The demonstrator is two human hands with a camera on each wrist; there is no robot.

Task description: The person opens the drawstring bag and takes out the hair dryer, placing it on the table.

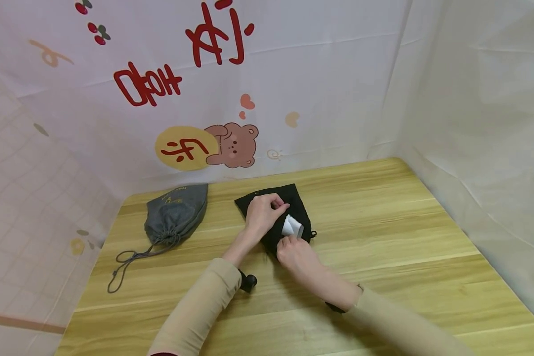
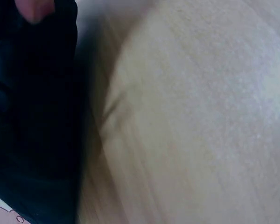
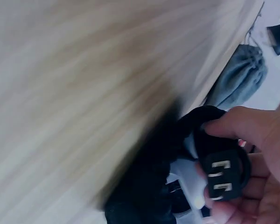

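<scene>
A black cloth drawstring bag [image 1: 299,200] lies on the table with its mouth held apart. My left hand [image 1: 262,215] pinches the fabric at the mouth; in the left wrist view a fingertip [image 2: 35,10] rests against the dark cloth. Inside the mouth a white item [image 1: 292,226] shows, partly covered by the bag. At the near side of the mouth is my right hand [image 1: 300,259]. The right wrist view shows its thumb and fingers gripping a small black block [image 3: 221,175] with two pale bracket-shaped marks, beside the white item [image 3: 189,175].
To the left lies a grey drawstring bag [image 1: 175,212], its cord [image 1: 133,255] trailing toward the near edge. Wood-grain table [image 1: 382,207] extends around both bags. A printed white cloth [image 1: 329,99] hangs behind the table, with pale hangings on both sides.
</scene>
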